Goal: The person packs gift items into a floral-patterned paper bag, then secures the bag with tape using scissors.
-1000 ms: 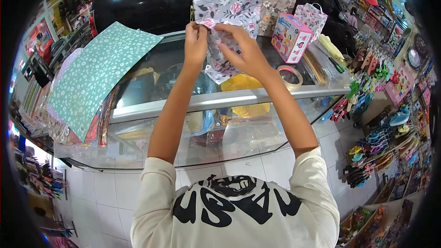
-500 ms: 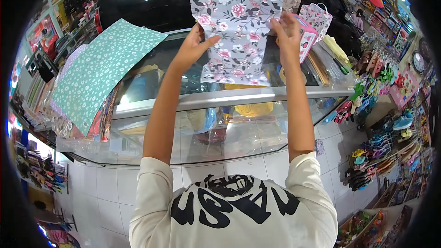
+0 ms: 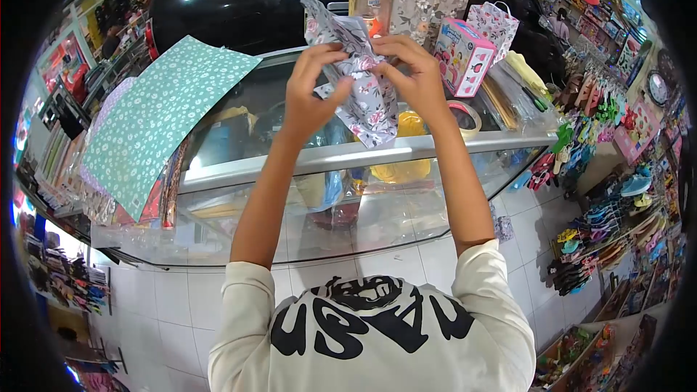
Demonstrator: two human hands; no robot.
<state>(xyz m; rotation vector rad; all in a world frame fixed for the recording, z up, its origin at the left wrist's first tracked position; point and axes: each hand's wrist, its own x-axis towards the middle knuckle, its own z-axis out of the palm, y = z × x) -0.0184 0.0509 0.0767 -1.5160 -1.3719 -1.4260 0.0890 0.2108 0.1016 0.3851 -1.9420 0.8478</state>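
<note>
Between my hands, above the glass counter, is a piece of grey wrapping paper point(image 3: 374, 105) with pink and white flowers. It is tilted and bent, its top corner leaning to the left and its lower end hanging near the counter's front rail. My left hand point(image 3: 314, 91) has its fingers curled against the paper's left side, the thumb lying in front. With fingers bent over the paper's right edge, my right hand point(image 3: 415, 76) pinches it near the middle. The fingers partly hide the paper's folds.
Behind stand a boxed item point(image 3: 372, 6), a large floral gift bag point(image 3: 428, 7), a pink toy box point(image 3: 465, 56) and a small floral bag point(image 3: 494, 29). A tape roll point(image 3: 472, 117) lies at right. Green floral sheets point(image 3: 170, 112) cover the left of the glass counter point(image 3: 305, 163).
The paper has turned from facing me broadly to a narrower, bent shape. My hands have come closer together, and the pink box and tape roll now show more fully.
</note>
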